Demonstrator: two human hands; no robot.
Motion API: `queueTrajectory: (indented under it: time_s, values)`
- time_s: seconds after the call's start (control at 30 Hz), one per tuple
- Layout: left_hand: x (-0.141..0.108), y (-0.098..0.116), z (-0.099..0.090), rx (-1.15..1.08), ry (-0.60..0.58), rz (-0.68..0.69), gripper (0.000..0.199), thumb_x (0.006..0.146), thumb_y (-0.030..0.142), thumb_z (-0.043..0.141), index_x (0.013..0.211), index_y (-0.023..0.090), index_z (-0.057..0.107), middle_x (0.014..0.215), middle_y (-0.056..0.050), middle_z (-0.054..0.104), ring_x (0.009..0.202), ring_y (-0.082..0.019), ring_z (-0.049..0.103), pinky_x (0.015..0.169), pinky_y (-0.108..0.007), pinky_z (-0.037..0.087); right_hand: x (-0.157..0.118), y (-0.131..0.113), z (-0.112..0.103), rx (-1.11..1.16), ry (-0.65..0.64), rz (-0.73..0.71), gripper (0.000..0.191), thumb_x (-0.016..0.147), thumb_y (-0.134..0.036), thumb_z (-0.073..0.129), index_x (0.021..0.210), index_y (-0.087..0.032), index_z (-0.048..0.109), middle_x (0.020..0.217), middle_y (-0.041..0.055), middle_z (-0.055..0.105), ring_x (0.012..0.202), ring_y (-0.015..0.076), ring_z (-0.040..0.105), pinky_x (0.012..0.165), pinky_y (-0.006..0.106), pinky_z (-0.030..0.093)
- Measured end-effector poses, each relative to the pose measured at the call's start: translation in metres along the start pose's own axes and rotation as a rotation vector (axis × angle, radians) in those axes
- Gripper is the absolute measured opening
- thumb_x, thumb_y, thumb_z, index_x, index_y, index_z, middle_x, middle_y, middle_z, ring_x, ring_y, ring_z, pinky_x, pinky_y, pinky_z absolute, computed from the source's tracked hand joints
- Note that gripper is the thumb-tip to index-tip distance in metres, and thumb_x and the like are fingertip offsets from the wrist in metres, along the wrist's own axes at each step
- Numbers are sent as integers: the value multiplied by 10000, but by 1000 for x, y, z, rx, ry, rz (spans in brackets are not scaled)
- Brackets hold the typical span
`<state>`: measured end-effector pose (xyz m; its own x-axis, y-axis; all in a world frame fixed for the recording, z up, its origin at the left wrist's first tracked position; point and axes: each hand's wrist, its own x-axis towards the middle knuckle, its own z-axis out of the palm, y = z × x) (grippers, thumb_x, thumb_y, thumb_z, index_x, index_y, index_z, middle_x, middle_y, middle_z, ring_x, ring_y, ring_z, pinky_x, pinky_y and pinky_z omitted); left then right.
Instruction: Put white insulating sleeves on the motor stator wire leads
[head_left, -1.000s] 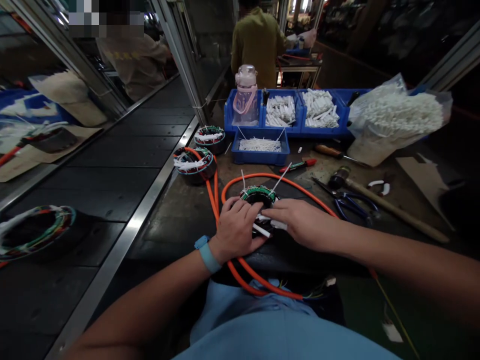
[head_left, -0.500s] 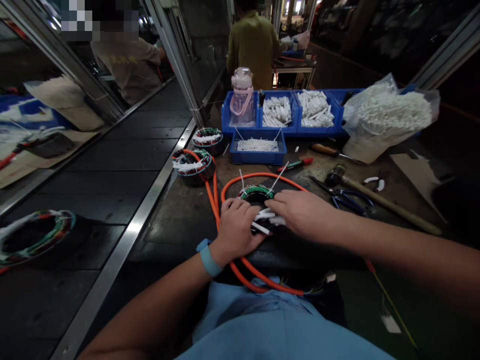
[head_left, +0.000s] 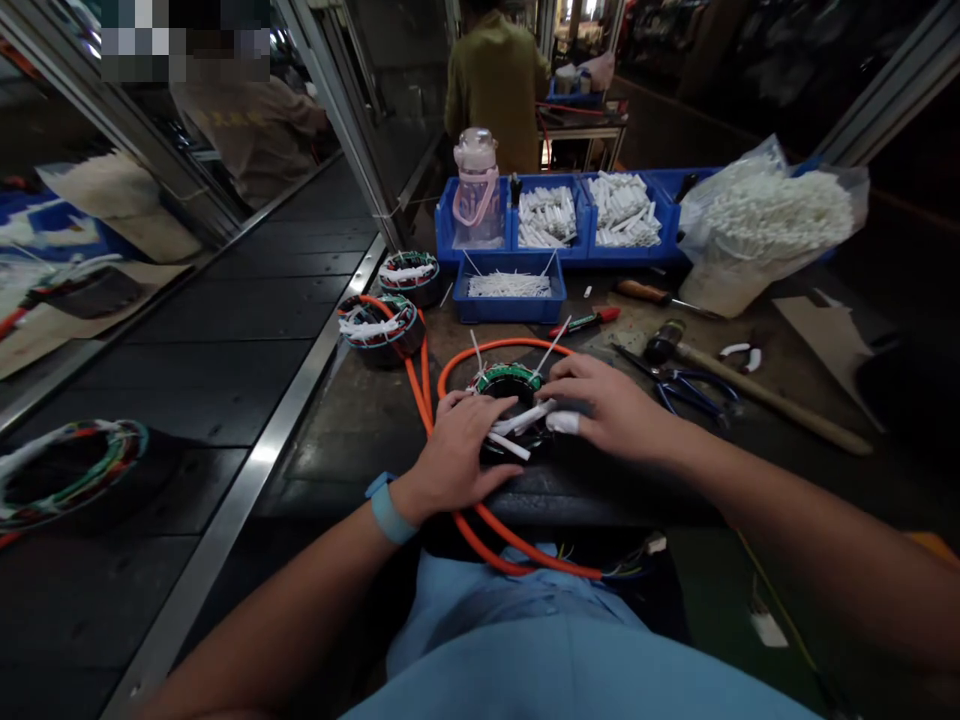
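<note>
A motor stator (head_left: 510, 376), a dark ring with green and coloured windings, sits on the bench before me. Two thin white ties stick up from its far side. White sleeves (head_left: 517, 425) lie across its near side. My left hand (head_left: 457, 450) curves over the stator's left side, thumb along the front, steadying it. On the right, my right hand (head_left: 607, 405) has its fingertips and white-covered thumb around the end of a white sleeve. The stator's near rim is partly hidden by my hands. An orange cable (head_left: 495, 535) loops around the stator and hangs over the front edge.
Two more stators (head_left: 381, 328) stand at left beside the conveyor (head_left: 255, 300). Behind are blue bins (head_left: 547, 250) of white sleeves, a tray (head_left: 510, 308) of ties and a bottle (head_left: 477, 195). Pliers (head_left: 690, 390), a mallet (head_left: 772, 395) and a screwdriver (head_left: 643, 292) lie right. Two people work beyond.
My right hand has drawn slightly back, its white-covered thumb showing more clearly. My left thumb has spread away from its fingers. The whole view has shifted slightly.
</note>
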<state>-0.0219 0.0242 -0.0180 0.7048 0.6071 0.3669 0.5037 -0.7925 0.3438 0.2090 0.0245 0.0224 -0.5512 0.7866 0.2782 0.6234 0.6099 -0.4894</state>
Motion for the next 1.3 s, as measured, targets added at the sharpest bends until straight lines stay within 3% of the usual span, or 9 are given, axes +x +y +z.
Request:
queueTrajectory:
  time_s: [0.27,0.47,0.57,0.67,0.73,0.83,1.03,1.17,1.3]
  values:
    - [4,9,7,124,-13,-95,588,789,393,554,1295,139,396,1113,-118,599,1002,-273,513,914,-451,299,11,3,26,-57,-37,-69,185,823,-148,540,848,-180,721,811,47,541,782,159,441,695,275,349]
    - [6,14,5,171,-40,-127,585,775,361,556,1289,120,417,1096,-126,593,999,-279,500,917,-456,297,16,3,29,-52,-62,-7,224,754,-68,530,821,-169,719,815,40,542,788,156,451,704,274,348]
    - [2,10,-3,112,-75,-56,690,780,393,573,1358,111,325,1167,-139,554,1052,-277,478,953,-463,285,15,1,25,9,-95,21,202,755,-71,531,779,-162,710,806,38,544,796,151,472,731,272,368]
    - [-3,2,-7,27,-87,48,655,850,383,514,1396,126,260,1243,-138,506,1114,-245,450,988,-434,284,1,-11,21,97,59,67,234,753,-58,510,895,-144,676,891,54,569,850,152,508,777,276,397]
    - [-5,-4,-3,32,-34,60,496,907,356,429,1349,143,363,1170,-120,553,1068,-221,481,971,-410,306,-13,-21,24,97,189,127,232,747,-72,512,933,-132,638,922,66,591,848,159,531,773,282,416]
    - [-6,-9,8,73,76,62,423,928,393,378,1251,144,492,1026,-100,615,970,-212,530,926,-404,329,-33,-30,38,47,200,183,199,772,-131,526,951,-150,611,911,65,642,809,169,574,742,287,444]
    - [-5,-9,15,73,143,65,415,931,394,378,1219,130,518,1017,-105,644,950,-211,554,909,-402,340,-48,-20,73,-20,295,62,231,814,-117,468,990,-153,614,923,86,681,844,176,626,765,305,494]
    - [-4,-2,13,45,153,7,370,924,382,381,1167,160,550,986,-90,653,921,-208,570,901,-398,351,-57,-22,88,-123,369,26,318,813,-99,426,1079,-144,594,970,116,683,902,186,636,783,330,521]
    - [4,8,3,-31,148,-174,368,842,307,521,1180,160,515,936,-63,656,869,-197,585,889,-387,378,-60,-30,89,-220,390,1,366,808,-76,391,1115,-137,582,965,112,690,882,173,645,766,310,534]
